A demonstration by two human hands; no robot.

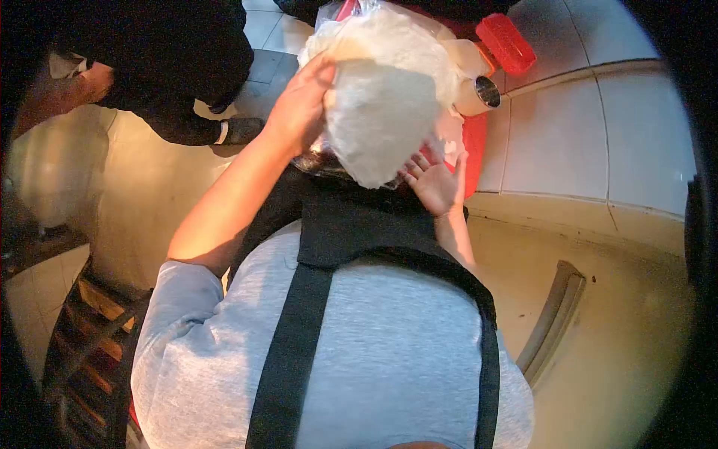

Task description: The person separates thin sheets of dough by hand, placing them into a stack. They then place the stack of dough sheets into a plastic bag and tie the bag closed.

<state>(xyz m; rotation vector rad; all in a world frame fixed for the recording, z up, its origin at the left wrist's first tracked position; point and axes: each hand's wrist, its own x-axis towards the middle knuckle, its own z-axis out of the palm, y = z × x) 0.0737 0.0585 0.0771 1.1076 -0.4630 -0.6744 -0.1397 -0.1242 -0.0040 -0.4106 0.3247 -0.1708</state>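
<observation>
1. One head-worn view. The lens points steeply down along the wearer's own front.
2. Very near range: the grey shirt and black apron straps fill the lower half of the frame.
3. The left hand, right hand and the white bag between them sit at upper centre, close to the lens.
4. Wide-angle optics: joint lines of the tiled floor bow, and a dark rim closes the corners.
5. The upper left takes in another person's dark clothing.
</observation>
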